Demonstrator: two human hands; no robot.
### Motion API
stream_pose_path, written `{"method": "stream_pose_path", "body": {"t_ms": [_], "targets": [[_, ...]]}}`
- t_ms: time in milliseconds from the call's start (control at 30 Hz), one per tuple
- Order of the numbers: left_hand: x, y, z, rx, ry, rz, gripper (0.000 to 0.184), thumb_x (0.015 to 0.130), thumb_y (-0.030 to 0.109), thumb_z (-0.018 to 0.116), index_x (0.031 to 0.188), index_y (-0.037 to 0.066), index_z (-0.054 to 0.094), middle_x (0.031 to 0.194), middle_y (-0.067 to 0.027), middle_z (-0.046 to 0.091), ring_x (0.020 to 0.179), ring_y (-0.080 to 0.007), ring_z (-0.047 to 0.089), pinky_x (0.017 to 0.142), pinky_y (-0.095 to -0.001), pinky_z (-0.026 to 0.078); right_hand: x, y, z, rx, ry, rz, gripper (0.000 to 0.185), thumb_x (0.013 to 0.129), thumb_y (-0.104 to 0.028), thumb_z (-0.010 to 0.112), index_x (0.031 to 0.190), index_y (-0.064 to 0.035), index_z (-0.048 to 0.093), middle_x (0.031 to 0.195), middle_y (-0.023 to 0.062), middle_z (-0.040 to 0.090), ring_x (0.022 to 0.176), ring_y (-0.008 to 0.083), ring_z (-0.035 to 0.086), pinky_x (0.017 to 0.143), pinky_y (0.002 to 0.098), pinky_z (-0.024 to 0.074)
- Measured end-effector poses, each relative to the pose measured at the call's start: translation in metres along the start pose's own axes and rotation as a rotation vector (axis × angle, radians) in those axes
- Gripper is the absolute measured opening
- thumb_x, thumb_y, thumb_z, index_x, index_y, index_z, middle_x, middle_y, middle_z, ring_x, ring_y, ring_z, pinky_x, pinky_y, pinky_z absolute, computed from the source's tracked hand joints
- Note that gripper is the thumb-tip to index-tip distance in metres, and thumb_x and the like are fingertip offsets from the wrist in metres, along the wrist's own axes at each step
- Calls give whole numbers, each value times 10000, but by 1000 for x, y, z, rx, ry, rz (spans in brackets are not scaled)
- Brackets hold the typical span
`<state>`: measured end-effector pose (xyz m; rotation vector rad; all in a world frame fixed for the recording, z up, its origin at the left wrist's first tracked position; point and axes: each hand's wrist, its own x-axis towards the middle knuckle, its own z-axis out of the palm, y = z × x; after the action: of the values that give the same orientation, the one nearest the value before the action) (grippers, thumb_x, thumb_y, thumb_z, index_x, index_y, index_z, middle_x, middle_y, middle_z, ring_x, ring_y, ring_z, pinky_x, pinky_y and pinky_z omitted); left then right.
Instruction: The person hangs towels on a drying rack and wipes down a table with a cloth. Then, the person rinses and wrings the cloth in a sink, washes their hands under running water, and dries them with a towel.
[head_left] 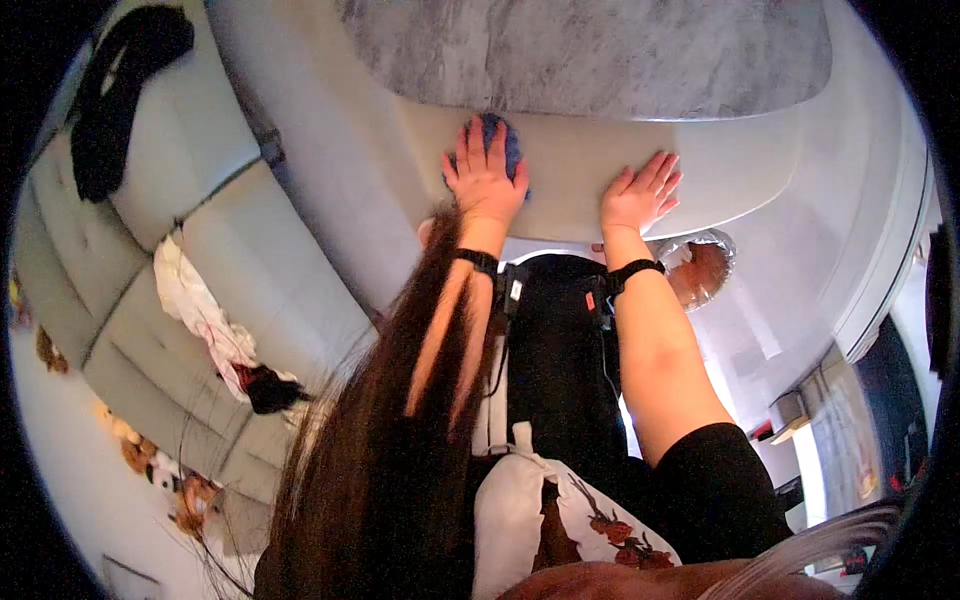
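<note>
A blue cloth (512, 150) lies on the pale lower tabletop (570, 150), pressed under my left hand (484, 178). The fingers of that hand are spread over it, and parts of the cloth show beside and beyond them. Farther right, my right hand (641, 196) rests flat near the front edge of the same surface, its fingers stretched out and nothing in it. Each wrist wears a black strap.
A grey marbled tabletop (600, 55) stands just beyond the pale one. Below the right edge is a bin with a clear liner (700, 270). To the left, a grey sofa (260, 250) holds white clothing (200, 310) and a black garment (115, 110).
</note>
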<state>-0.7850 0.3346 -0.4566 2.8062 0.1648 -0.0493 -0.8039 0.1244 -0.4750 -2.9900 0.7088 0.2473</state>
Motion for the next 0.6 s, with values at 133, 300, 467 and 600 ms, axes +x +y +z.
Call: {"method": "stream_pose_path", "body": {"t_ms": [133,300,467,600], "targets": [[36,-41,-17,4,-261,432,584,755,415,608,1303,247,496,1366,-68,453,1273,-310,399,981,-630,278,-2,-3,1,29,59,9,666,899,-423,365,1477,-128,215,1549,70,160,1407,370,153,1069,631,147],[109,-75,-16,8,-221,469,486,805,406,564,1192,113,581,1276,-168,525,1189,-379,465,972,-546,359,0,-1,3,11,19,23,684,889,-424,370,1487,-141,195,1559,50,124,1422,346,105,1087,628,95],[133,-63,3,57,-94,435,464,838,363,574,1201,74,569,1261,-157,546,1096,-371,536,934,-456,429,-2,-3,3,3,2,40,659,893,-402,384,1477,-143,223,1555,48,143,1416,348,135,1080,632,108],[137,19,63,-73,-266,335,454,850,340,577,1224,84,557,1261,-156,547,1079,-372,549,923,-441,443,-2,-4,0,54,-20,55,659,889,-399,367,1479,-148,216,1556,35,132,1420,349,109,1086,638,81]]}}
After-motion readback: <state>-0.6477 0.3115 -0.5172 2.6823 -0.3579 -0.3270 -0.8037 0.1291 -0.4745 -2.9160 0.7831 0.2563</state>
